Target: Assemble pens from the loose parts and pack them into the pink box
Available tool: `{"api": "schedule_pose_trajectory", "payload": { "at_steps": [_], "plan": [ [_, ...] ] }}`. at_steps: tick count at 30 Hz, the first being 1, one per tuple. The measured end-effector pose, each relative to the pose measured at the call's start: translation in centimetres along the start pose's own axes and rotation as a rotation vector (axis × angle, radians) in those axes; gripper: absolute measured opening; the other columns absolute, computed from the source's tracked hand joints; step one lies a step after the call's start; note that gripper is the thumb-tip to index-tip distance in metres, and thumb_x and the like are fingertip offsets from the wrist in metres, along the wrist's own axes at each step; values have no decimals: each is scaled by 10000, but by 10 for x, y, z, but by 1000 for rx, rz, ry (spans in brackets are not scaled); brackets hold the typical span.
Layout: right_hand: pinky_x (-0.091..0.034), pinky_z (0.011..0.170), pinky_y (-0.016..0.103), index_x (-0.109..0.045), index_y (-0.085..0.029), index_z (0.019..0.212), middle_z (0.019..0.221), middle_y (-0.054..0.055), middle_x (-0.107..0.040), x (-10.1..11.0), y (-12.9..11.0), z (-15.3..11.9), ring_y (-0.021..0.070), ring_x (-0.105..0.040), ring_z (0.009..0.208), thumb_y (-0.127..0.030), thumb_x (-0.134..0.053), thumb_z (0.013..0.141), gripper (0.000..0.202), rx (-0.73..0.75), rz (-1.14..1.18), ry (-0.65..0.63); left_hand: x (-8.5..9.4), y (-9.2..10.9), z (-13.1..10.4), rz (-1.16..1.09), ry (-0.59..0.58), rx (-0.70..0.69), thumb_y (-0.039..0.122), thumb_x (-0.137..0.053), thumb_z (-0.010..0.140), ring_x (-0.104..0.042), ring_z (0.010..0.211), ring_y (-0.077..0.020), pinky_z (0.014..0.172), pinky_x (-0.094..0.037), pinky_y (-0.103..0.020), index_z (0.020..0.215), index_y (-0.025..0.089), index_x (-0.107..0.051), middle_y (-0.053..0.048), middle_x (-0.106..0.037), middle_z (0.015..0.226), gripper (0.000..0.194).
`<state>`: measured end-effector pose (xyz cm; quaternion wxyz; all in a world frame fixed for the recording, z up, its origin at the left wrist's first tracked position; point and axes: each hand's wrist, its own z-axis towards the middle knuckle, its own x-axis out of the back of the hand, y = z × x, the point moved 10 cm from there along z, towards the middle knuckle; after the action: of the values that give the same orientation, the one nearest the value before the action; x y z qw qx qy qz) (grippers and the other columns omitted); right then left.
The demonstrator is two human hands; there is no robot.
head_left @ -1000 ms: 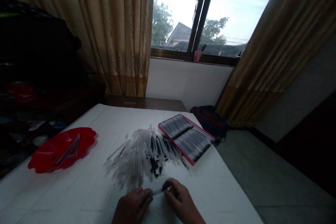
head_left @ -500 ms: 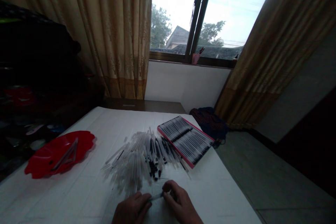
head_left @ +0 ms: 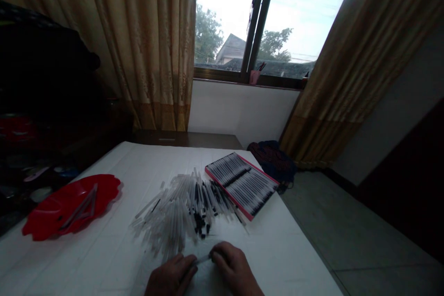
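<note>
The left hand and the right hand were near each other but apart, both pinching one thin clear tube over the near part of the white table. The right fingers covered its darker end, so I could not tell what was there. In my judgement, this hold called for a straight line between the two grips and a gentle, even press, because such a slender piece could bend or slip. Just ahead lay a loose heap of tubes with small black caps at its near side; a careless knuckle could scatter it. Beyond, to the right, a pink-edged box held neat rows of pens. Well to the left lay a red scalloped dish, and a pink cup stood by the window.
</note>
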<state>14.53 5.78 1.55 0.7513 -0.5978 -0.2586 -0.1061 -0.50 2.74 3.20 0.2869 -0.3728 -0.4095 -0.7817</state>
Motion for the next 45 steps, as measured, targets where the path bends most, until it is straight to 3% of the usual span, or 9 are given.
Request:
{"api": "schedule_pose_trajectory", "payload": {
  "at_steps": [7, 14, 21, 23, 27, 31, 35, 40, 45],
  "plan": [
    [-419, 626, 235, -632, -184, 724, 690, 24, -641, 7, -2, -2, 161, -589, 663, -338, -462, 867, 271, -15, -27, 79, 0, 0, -3, -19, 21, -5, 408, -444, 899, -689, 651, -125, 615, -531, -168, 1019, 305, -647, 8, -725, 791, 257],
    [-419, 623, 235, -619, -184, 722, 692, 24, -628, 5, -5, -2, 159, -573, 655, -337, -458, 857, 260, 2, -40, 56, 8, 7, 0, 8, 52, -15, 377, -385, 933, -693, 676, -125, 642, -541, -171, 950, 289, -656, 2, -723, 779, 286],
    [-449, 593, 251, -611, -167, 774, 675, 33, -610, 15, 15, -3, 170, -575, 632, -437, -460, 869, 324, -68, 211, 132, 26, 5, -5, 51, 184, -18, 384, -435, 922, -709, 794, -136, 705, -549, -172, 1023, 293, -608, 8, -735, 894, 220],
    [-468, 607, 257, -627, -158, 898, 753, 56, -642, 18, 19, -3, 172, -595, 655, -457, -452, 876, 347, -88, 291, 142, 30, 4, -5, 33, 176, -8, 378, -421, 928, -707, 760, -128, 684, -547, -164, 1005, 294, -612, 9, -729, 862, 223],
    [-486, 732, 272, -597, -212, 1178, 1040, 91, -661, 8, -8, -1, 200, -627, 880, -367, -565, 829, 383, 48, 183, 6, 31, 8, -2, 22, 89, 23, 358, -448, 916, -692, 727, -124, 662, -533, -163, 961, 305, -634, 9, -712, 829, 198],
    [-478, 701, 260, -722, -235, 921, 856, 65, -694, -19, -28, -1, 198, -656, 781, -287, -551, 828, 201, 136, -127, -195, 33, 9, 2, 47, 10, 8, 340, -490, 893, -684, 710, -126, 640, -521, -170, 915, 306, -646, 21, -708, 800, 162],
    [-469, 671, 249, -667, -212, 858, 801, 60, -683, -13, -18, 2, 190, -646, 736, -345, -455, 887, 252, 140, -132, -56, 58, -33, -1, 103, 49, 109, 341, -474, 893, -693, 760, -130, 684, -519, -187, 933, 302, -648, 29, -725, 864, 183],
    [-465, 605, 244, -582, -199, 891, 714, 35, -650, -1, 13, 1, 168, -602, 617, -450, -358, 926, 338, 20, 44, 108, 103, -116, -17, 249, 103, 543, 389, -434, 881, -673, 826, -158, 688, -506, -244, 990, 254, -607, 4, -688, 980, 245],
    [-499, 629, 259, -622, -188, 995, 735, 53, -671, -1, 16, -1, 180, -621, 628, -509, -376, 908, 413, 27, 52, 133, 101, -132, -16, 341, 30, 648, 400, -429, 873, -631, 938, -205, 741, -475, -300, 985, 205, -581, -44, -647, 1009, 272]
  ]
}}
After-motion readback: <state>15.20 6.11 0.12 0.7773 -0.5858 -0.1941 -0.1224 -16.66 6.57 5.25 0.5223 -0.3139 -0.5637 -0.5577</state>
